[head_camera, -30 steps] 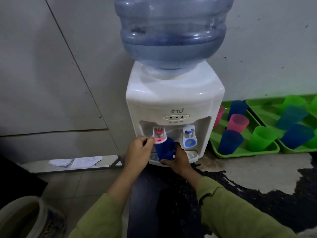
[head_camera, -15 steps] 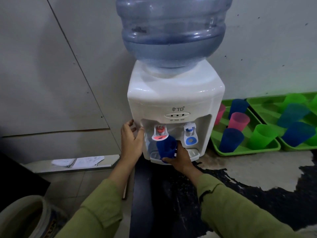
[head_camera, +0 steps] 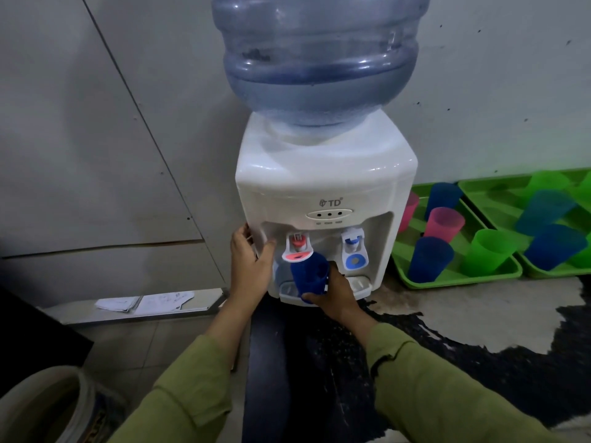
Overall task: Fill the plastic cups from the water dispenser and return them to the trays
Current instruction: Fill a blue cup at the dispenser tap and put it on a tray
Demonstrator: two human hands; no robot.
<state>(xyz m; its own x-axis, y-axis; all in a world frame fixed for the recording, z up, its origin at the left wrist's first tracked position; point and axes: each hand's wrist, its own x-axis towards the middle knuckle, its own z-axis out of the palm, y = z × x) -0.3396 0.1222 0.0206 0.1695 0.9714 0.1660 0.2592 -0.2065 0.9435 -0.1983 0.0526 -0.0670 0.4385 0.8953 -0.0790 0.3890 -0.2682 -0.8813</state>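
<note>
1. Big blue-tinted plastic water bottle (head_camera: 316, 59) sits on the white plastic water dispenser (head_camera: 326, 180).
2. Small blue plastic cup (head_camera: 308, 278) is right under its left-hand tap (head_camera: 297, 249).
3. Then a green plastic tray (head_camera: 463, 280) just right of the dispenser, second green plastic tray (head_camera: 492, 199) beside that, plastic cups (head_camera: 444, 223) in both.

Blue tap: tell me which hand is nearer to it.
Right. The right hand holds the cup just below and left of the blue tap; the left hand grips the dispenser at its left edge, beyond the red tap.
</note>
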